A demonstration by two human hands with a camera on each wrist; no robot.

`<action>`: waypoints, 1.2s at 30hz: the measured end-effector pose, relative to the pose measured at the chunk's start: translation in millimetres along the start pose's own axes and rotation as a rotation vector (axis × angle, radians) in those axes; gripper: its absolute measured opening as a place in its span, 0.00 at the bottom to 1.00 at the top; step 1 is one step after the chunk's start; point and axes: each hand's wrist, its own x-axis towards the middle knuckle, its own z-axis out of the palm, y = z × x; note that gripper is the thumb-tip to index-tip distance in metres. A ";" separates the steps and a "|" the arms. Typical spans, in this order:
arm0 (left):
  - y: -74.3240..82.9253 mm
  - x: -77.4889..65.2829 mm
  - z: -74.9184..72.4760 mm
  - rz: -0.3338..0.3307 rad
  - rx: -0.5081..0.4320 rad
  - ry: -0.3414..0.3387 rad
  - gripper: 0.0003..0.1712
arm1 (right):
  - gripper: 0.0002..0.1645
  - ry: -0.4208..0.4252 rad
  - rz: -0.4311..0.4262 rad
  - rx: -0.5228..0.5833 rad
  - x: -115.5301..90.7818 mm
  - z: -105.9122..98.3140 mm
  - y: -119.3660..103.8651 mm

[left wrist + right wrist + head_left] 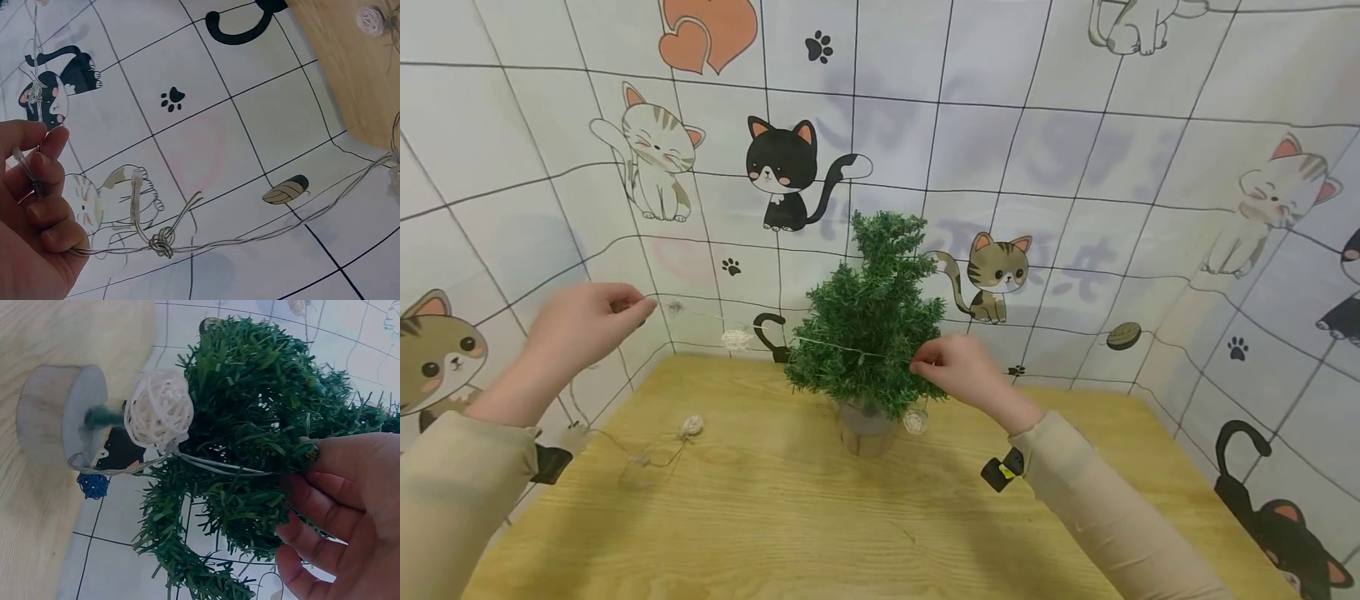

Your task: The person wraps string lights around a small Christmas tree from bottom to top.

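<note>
Left hand [583, 325]: fingers pinching the wire string [215, 245]
Right hand [958, 367]: fingers pinching it beside the tree [880, 308]
Wire string: stretched between both hands
Tree: upright on the table [760, 517]

Behind the right grip [964, 368], a white gridded wall [895, 50] bears printed cats [784, 171] and paw marks [818, 52], with faint purple writing [1078, 154] above; below spreads a yellow wooden table [790, 533], softly shadowed.

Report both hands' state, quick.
Left hand: closed, holding the wire.
Right hand: closed, pinching the wire by the green tree.
</note>
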 end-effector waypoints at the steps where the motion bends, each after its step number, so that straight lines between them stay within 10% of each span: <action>1: -2.1 1.6 1.5 0.001 0.012 -0.002 0.25 | 0.08 -0.007 0.004 0.002 0.5 0.8 0.3; 13: -30.0 6.1 3.7 -0.076 0.058 -0.069 0.29 | 0.08 -0.067 0.023 0.036 10.5 4.3 0.1; 27: -38.2 13.3 -19.9 -0.180 0.122 0.013 0.34 | 0.08 -0.105 0.000 0.141 9.3 11.8 16.5; 36: -12.8 29.2 -18.2 -0.146 0.005 0.070 0.30 | 0.11 0.024 -0.022 0.059 20.6 -49.6 8.4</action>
